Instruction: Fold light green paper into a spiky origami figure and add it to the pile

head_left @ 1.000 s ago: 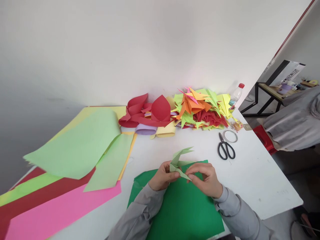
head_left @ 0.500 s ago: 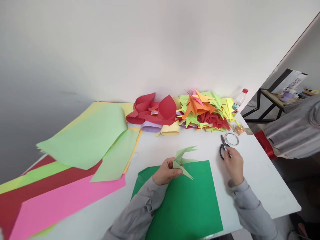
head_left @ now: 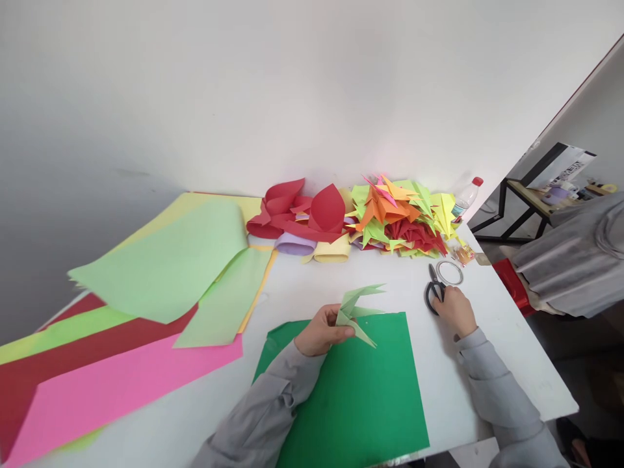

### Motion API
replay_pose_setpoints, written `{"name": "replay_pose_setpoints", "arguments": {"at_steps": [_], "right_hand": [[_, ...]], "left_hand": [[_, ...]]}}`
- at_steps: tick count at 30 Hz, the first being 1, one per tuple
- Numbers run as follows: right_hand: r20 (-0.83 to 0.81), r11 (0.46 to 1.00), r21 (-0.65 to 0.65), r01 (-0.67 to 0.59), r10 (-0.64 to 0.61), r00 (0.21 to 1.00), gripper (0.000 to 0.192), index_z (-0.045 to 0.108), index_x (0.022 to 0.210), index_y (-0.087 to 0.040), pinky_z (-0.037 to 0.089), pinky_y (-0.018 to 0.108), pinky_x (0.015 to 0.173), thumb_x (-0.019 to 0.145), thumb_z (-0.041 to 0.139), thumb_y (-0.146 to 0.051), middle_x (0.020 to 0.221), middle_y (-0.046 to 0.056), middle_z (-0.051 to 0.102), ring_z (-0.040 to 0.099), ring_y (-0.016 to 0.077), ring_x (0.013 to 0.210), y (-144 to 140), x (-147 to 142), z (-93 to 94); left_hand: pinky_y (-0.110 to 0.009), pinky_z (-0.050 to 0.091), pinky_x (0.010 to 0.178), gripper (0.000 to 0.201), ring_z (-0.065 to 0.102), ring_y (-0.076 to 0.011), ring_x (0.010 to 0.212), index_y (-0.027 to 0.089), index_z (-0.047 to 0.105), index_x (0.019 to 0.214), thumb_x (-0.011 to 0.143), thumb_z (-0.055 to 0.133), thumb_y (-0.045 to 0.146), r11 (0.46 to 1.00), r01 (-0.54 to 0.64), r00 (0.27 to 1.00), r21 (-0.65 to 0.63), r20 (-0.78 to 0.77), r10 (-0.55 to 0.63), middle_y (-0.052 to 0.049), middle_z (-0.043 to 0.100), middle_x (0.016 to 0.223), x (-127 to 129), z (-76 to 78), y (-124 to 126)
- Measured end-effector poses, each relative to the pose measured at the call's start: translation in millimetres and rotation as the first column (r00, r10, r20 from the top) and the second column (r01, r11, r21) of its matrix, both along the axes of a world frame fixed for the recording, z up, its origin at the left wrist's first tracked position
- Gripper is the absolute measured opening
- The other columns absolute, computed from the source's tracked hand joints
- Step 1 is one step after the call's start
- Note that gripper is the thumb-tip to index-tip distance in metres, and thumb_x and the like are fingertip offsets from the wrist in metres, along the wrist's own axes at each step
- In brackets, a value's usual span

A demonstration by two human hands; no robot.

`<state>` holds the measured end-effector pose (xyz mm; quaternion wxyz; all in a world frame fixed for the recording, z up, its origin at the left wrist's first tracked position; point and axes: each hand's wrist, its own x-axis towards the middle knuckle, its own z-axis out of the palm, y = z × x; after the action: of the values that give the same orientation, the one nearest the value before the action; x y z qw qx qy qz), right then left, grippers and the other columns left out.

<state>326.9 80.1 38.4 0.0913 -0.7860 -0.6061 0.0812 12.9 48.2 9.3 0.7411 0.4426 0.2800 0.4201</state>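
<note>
- On the white counter [head_left: 487, 364], head view: the left hand [head_left: 319, 330] pinches a half-folded pale green paper figure [head_left: 358, 311] above the dark green sheet [head_left: 361, 396], fingers closed on its lower edge.
- The right hand [head_left: 452, 310], arm stretched outward, rests on the black scissors [head_left: 433, 294], fingers curled over the handles; whether it grips them I cannot tell.
- Judged step: fetching scissors; lifting them needs a firm hold on the handles.

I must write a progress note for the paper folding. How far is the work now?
Done: a heap of folded paper figures lies at the back of the white table. In hand: the left hand holds a pale green, partly folded figure above a dark green sheet, while the right hand rests on the black scissors. Left: large flat sheets lie unfolded.
</note>
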Motion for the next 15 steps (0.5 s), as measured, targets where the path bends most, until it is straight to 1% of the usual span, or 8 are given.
{"name": "replay_pose_setpoints", "arguments": {"at_steps": [4,7,8,9,10,11,13,15], "right_hand": [[-0.165,0.999,-0.002,0.050,-0.049,0.985,0.015,0.061,0.079,-0.012,0.038,0.028,0.062,0.072,0.063,-0.025,0.075,0.012,0.064,0.060,0.0220,0.074,1.2,-3.4,8.3],[-0.368,1.000,-0.016,0.001,-0.007,0.930,0.027,0.058,0.082,-0.014,0.037,0.025,0.053,0.078,0.060,-0.041,0.062,0.003,0.057,0.054,0.0157,0.057,-20.8,-16.7,16.2],[-0.472,0.999,-0.022,-0.047,0.031,0.881,0.034,0.056,0.082,-0.014,0.036,0.024,0.050,0.081,0.056,-0.048,0.058,-0.001,0.052,0.049,0.0131,0.052,-33.0,-23.1,18.9],[-0.695,0.994,0.019,-0.104,0.088,0.714,0.039,0.056,0.083,-0.014,0.032,0.024,0.047,0.084,0.053,-0.053,0.055,-0.003,0.047,0.043,0.0113,0.048,-46.8,-30.0,21.7],[-0.842,0.987,0.068,-0.142,0.133,0.522,0.045,0.056,0.087,-0.014,0.028,0.023,0.045,0.086,0.048,-0.058,0.054,-0.004,0.043,0.037,0.0102,0.045,-61.5,-37.0,24.6],[-0.914,0.978,0.108,-0.180,0.169,0.369,0.048,0.056,0.090,-0.015,0.026,0.024,0.045,0.087,0.047,-0.061,0.053,-0.005,0.041,0.033,0.0094,0.044,-76.4,-43.8,27.7],[-0.959,0.937,0.166,-0.306,0.226,0.170,0.055,0.056,0.093,-0.015,0.029,0.025,0.047,0.086,0.044,-0.068,0.058,-0.003,0.045,0.034,0.0096,0.045,-103.6,-56.0,34.7],[-0.971,0.891,0.162,-0.425,0.221,0.094,0.063,0.055,0.095,-0.016,0.035,0.026,0.052,0.084,0.035,-0.075,0.065,0.001,0.049,0.040,0.0112,0.052,-124.2,-65.3,43.3]], "left_hand": [[-0.024,0.015,0.041,0.041,0.027,-0.0041,0.038,0.015,0.060,0.059,0.051,0.086,0.044,1.000,-0.005,1.000,0.005,-0.001,0.005,0.006,0.041,0.044,-1.6,-0.2,0.5],[-0.024,0.015,0.041,0.042,0.026,-0.0038,0.038,0.014,0.062,0.064,0.050,0.086,0.045,1.000,-0.013,1.000,-0.002,0.000,0.013,0.006,0.042,0.044,-2.9,-0.8,1.2],[-0.024,0.015,0.041,0.042,0.026,-0.0037,0.038,0.014,0.062,0.065,0.049,0.086,0.045,1.000,-0.016,1.000,-0.005,-0.001,0.016,0.006,0.042,0.045,-3.2,-0.9,1.5],[-0.023,0.015,0.041,0.042,0.026,-0.0037,0.038,0.014,0.062,0.065,0.049,0.087,0.044,1.000,-0.018,1.000,-0.008,-0.002,0.018,0.006,0.043,0.046,-3.5,-1.0,1.7],[-0.023,0.015,0.041,0.042,0.027,-0.0038,0.038,0.014,0.063,0.065,0.049,0.087,0.044,1.000,-0.021,1.000,-0.010,-0.004,0.021,0.006,0.044,0.046,-3.8,-0.9,2.0],[-0.023,0.015,0.041,0.042,0.028,-0.0039,0.038,0.014,0.062,0.064,0.048,0.087,0.044,1.000,-0.024,1.000,-0.012,-0.005,0.024,0.006,0.045,0.046,-4.0,-0.8,2.2],[-0.024,0.015,0.041,0.042,0.028,-0.0039,0.038,0.014,0.062,0.062,0.048,0.087,0.044,0.999,-0.032,0.999,-0.014,-0.009,0.032,0.005,0.045,0.045,-4.5,-0.4,2.5],[-0.023,0.015,0.041,0.042,0.027,-0.0036,0.038,0.014,0.061,0.061,0.048,0.087,0.044,0.999,-0.038,0.999,-0.017,-0.014,0.037,0.006,0.044,0.044,-5.2,0.3,2.8]]}}
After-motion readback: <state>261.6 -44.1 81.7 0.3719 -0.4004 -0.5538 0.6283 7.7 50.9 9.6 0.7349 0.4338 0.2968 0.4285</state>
